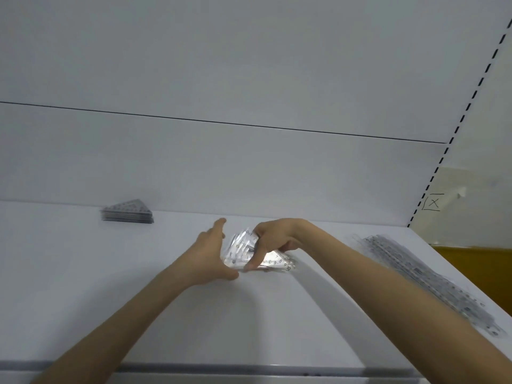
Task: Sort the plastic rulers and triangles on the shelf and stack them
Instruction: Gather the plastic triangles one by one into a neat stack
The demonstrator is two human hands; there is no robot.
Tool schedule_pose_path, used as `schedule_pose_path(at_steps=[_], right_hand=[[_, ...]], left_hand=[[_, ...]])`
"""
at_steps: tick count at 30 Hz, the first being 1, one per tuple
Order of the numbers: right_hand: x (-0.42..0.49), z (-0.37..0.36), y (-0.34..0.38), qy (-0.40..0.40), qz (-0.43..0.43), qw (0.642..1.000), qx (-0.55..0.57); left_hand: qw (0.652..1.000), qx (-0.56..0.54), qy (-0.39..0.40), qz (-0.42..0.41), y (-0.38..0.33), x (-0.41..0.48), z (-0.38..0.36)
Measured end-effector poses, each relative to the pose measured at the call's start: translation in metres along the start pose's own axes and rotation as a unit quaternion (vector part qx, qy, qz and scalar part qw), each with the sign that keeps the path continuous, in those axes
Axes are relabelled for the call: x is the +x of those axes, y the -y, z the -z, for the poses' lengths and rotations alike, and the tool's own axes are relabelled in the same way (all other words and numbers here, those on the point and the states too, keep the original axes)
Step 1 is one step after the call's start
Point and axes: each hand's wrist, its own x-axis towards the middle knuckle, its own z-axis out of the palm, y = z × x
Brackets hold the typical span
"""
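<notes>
A bundle of clear plastic triangles (243, 252) with black number markings sits at the middle of the white shelf (110, 286). My right hand (273, 241) grips the bundle from above, fingers curled over its top edge. My left hand (212, 254) lies flat with straight fingers against the bundle's left side. A neat stack of triangles (128, 212) rests at the back left of the shelf. A spread pile of long clear rulers (432, 281) lies along the shelf's right side.
The white back panel (249, 79) rises right behind the shelf. A slotted upright (454, 128) runs up the right corner, with a yellow surface (476, 261) beyond the shelf's right edge. The shelf's grey front lip (221, 368) runs below my forearms.
</notes>
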Motion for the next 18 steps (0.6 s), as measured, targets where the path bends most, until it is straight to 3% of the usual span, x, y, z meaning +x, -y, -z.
schedule_pose_path(at_steps=[3,8,12,18], right_hand=[[0.007,-0.003,0.003,0.003,-0.002,0.999,-0.036],[0.014,-0.003,0.002,-0.101,0.039,0.985,-0.136],[0.017,-0.002,-0.002,-0.099,0.055,0.975,-0.191],[0.018,0.001,-0.004,-0.114,0.060,0.970,-0.205]], left_hand=[[0.997,0.061,0.045,-0.020,-0.007,0.012,-0.010],[0.987,0.140,0.074,0.008,-0.019,0.023,-0.005],[0.973,0.209,0.092,0.026,-0.025,0.026,-0.003],[0.975,0.192,0.102,0.052,-0.023,0.032,0.002]])
